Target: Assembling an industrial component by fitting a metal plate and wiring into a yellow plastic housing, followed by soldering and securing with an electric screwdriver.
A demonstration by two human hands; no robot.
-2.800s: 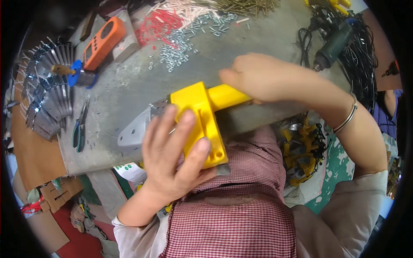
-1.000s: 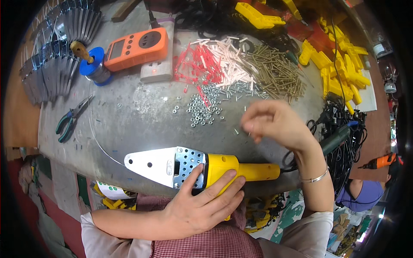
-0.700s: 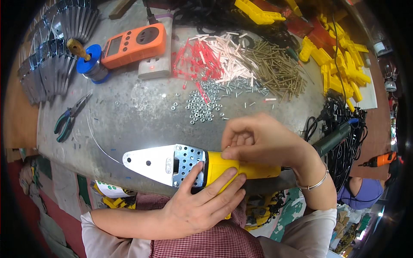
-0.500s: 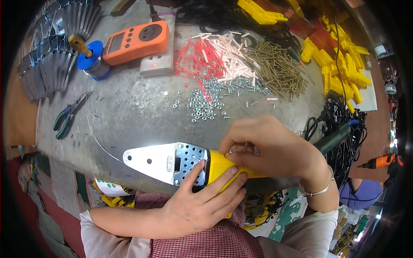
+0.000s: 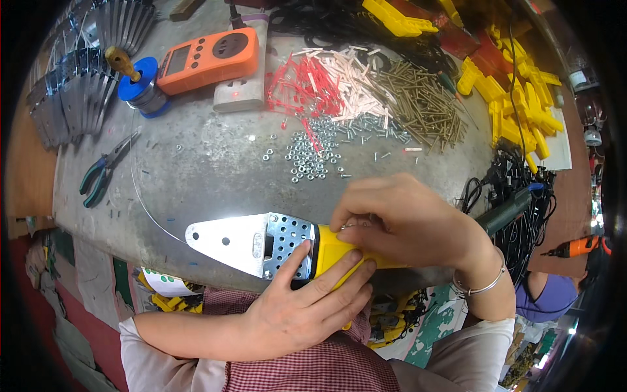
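Observation:
A yellow-handled tool (image 5: 332, 247) lies across the table's near edge. Its pointed flat metal plate (image 5: 225, 240) aims left, joined to a bent guard full of holes (image 5: 286, 236). My left hand (image 5: 304, 317) holds it down, the index finger on the guard and the other fingers laid over the yellow handle. Above that handle, my right hand (image 5: 411, 219) is closed in a pinch, fingertips at its upper side. Small shiny metal bits (image 5: 356, 225), probably screws, show between those fingers. Part of the handle is hidden beneath both hands.
Loose nuts (image 5: 307, 160), brass-coloured screws (image 5: 428, 104) and red sleeved parts (image 5: 304, 88) lie in piles ahead. Pliers (image 5: 104, 173), a solder reel (image 5: 144, 91) and an orange multimeter (image 5: 209, 60) stand left. Yellow shells (image 5: 529, 108) and black cables (image 5: 516, 222) are at right.
The blur on my right hand has gone; it has settled slightly lower, with fingertips closer to the yellow handle. My left hand and the tool have hardly moved.

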